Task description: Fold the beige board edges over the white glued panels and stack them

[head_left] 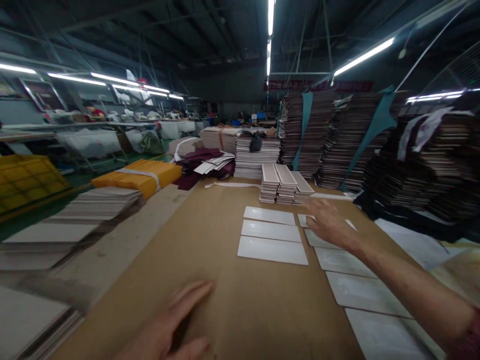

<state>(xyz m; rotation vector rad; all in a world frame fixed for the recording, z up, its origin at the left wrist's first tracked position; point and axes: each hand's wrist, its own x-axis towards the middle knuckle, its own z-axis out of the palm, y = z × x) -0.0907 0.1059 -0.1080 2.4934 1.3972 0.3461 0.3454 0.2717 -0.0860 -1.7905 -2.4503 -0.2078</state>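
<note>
My left hand [176,320] is low over the brown table surface [210,240], its thumb and fingers apart and nothing between them. My right hand [324,220] reaches far across, over the far end of a column of white rectangular panels [347,261] laid one after another on the right. Its fingers point left and down, with the thumb apart from them; I cannot tell whether they touch the small white panel [303,220] underneath. Three more white panels [270,229] lie flat in a column to the left of that hand. My right forearm hides part of the right column.
Small stacks of pale panels [279,185] stand just beyond the flat ones. Behind are tall dark stacks [309,130] with teal strips. A yellow bundle [150,175] and fanned grey sheets [86,215] lie on the left. A white strip [234,185] crosses the table's far part.
</note>
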